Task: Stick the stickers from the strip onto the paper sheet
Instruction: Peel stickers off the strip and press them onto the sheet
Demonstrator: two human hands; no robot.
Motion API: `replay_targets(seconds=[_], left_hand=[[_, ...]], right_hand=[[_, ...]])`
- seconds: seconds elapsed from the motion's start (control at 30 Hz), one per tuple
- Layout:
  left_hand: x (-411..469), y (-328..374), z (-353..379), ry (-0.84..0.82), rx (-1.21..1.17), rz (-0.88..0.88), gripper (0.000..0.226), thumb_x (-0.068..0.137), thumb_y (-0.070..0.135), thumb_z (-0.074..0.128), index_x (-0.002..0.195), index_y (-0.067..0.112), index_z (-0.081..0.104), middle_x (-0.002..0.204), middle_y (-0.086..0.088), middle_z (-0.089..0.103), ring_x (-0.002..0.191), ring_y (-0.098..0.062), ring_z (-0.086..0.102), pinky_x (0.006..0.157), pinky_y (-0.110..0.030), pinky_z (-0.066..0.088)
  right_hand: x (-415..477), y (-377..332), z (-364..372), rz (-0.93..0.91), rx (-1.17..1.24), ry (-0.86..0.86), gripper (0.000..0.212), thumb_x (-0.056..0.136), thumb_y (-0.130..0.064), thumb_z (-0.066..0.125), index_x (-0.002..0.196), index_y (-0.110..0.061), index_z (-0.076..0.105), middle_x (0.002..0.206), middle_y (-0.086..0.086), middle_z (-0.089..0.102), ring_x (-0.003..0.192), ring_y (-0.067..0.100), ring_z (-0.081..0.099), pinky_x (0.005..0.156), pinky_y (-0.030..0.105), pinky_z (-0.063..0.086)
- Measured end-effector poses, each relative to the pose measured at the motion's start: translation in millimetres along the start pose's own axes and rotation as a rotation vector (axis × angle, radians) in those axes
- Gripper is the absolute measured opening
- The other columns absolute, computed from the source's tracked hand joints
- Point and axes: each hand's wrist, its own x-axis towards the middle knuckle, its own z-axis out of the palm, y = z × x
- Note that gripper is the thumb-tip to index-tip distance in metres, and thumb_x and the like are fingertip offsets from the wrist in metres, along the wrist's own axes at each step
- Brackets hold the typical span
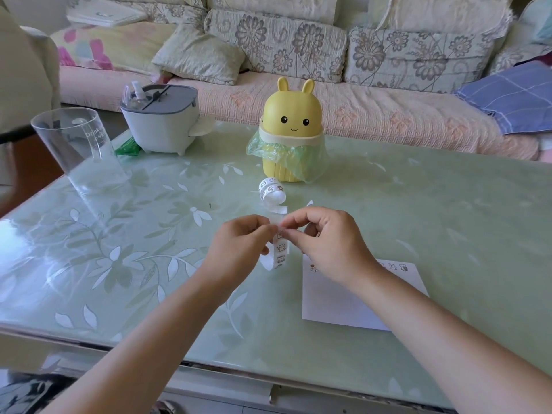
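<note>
A white sticker strip [280, 249] with small cartoon stickers hangs between my hands over the middle of the table; its far end curls into a loose roll [271, 192]. My left hand [239, 243] pinches the strip from the left. My right hand [328, 237] pinches at the strip's upper part with thumb and forefinger; whether a sticker is lifted I cannot tell. The white paper sheet [340, 303] lies flat to the right, partly under my right forearm, with a few stickers [397, 266] along its far edge.
A yellow rabbit-shaped bin [291, 130] with a green bag stands behind the roll. A clear plastic cup [80, 150] and a grey-white container [161, 121] stand at the far left. The green glass table [433, 210] has its front edge close to me; a sofa lies beyond.
</note>
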Motion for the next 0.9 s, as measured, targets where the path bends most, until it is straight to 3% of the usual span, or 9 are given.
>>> replay_targets(seconds=[0.13, 0.23, 0.4, 0.57, 0.77, 0.9], left_hand=[[-1, 2, 1, 0.026, -0.005, -0.043, 0.023, 0.091, 0.026, 0.059, 0.078, 0.014, 0.075, 0.078, 0.003, 0.072, 0.062, -0.007, 0.057, 0.054, -0.011, 0.038], [-2, 3, 1, 0.054, -0.041, -0.079, 0.022, 0.089, 0.024, 0.062, 0.075, 0.013, 0.076, 0.076, 0.001, 0.071, 0.063, -0.01, 0.056, 0.062, -0.02, 0.039], [-4, 5, 1, 0.072, -0.113, -0.151, 0.018, 0.087, 0.022, 0.064, 0.078, 0.013, 0.077, 0.076, -0.001, 0.071, 0.064, -0.012, 0.057, 0.061, -0.022, 0.038], [-4, 7, 1, 0.081, -0.127, -0.208, 0.019, 0.086, 0.023, 0.063, 0.08, 0.011, 0.076, 0.084, -0.008, 0.072, 0.067, -0.015, 0.057, 0.06, -0.023, 0.037], [-4, 8, 0, 0.072, -0.139, -0.236, 0.017, 0.087, 0.027, 0.064, 0.079, 0.019, 0.077, 0.088, -0.004, 0.075, 0.069, -0.015, 0.058, 0.062, -0.023, 0.038], [-4, 8, 0, 0.081, -0.13, -0.258, 0.019, 0.087, 0.026, 0.062, 0.075, 0.016, 0.075, 0.082, -0.002, 0.075, 0.068, -0.015, 0.059, 0.064, -0.026, 0.038]], right_hand=[[-2, 0, 1, -0.11, -0.127, 0.043, 0.013, 0.083, -0.02, 0.081, 0.089, -0.032, 0.08, 0.064, -0.028, 0.061, 0.053, 0.013, 0.05, 0.056, 0.018, 0.042], [-2, 6, 5, -0.232, -0.25, 0.095, 0.014, 0.082, -0.023, 0.081, 0.092, -0.033, 0.08, 0.065, -0.022, 0.059, 0.055, 0.014, 0.05, 0.055, 0.023, 0.043], [-4, 9, 11, -0.356, -0.387, 0.174, 0.008, 0.084, -0.029, 0.078, 0.09, -0.033, 0.08, 0.073, -0.025, 0.055, 0.053, 0.001, 0.043, 0.051, 0.022, 0.037], [-4, 11, 14, -0.399, -0.413, 0.187, 0.006, 0.085, -0.026, 0.076, 0.088, -0.032, 0.076, 0.08, -0.018, 0.064, 0.052, 0.008, 0.045, 0.048, 0.03, 0.044], [-4, 14, 14, -0.38, -0.408, 0.204, 0.012, 0.085, -0.027, 0.077, 0.095, -0.033, 0.079, 0.075, -0.025, 0.056, 0.052, 0.008, 0.044, 0.05, 0.021, 0.037], [-4, 13, 15, -0.443, -0.446, 0.24, 0.006, 0.085, -0.025, 0.078, 0.088, -0.03, 0.079, 0.082, -0.016, 0.067, 0.058, 0.002, 0.039, 0.048, 0.023, 0.039]])
